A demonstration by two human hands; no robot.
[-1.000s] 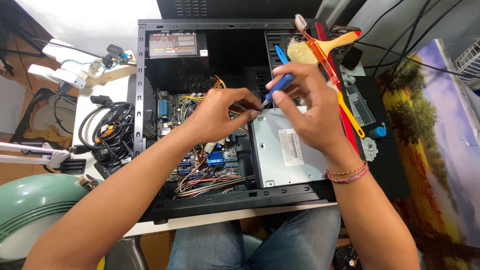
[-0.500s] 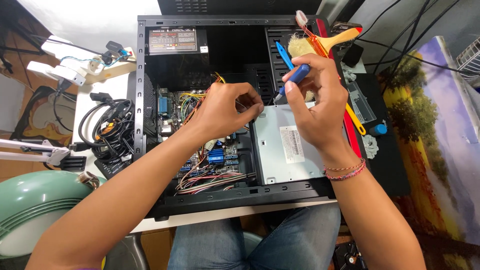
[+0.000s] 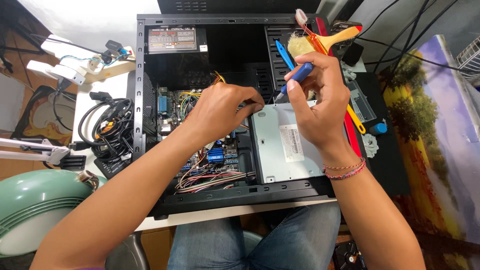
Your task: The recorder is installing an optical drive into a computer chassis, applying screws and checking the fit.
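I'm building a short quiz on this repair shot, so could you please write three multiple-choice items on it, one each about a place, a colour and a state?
1. Where does the paintbrush lie?
A. on the upper right edge of the case
B. on the green lamp
C. on the person's lap

2. What colour is the handle of the screwdriver?
A. green
B. blue
C. white

3. How is the case?
A. shut
B. standing upright
C. lying on its side, open

Answers:
1 A, its bristles and wooden handle rest by the case's top right corner.
2 B, the blue grip shows in the right hand.
3 C, the board and wires are exposed beneath the left hand.
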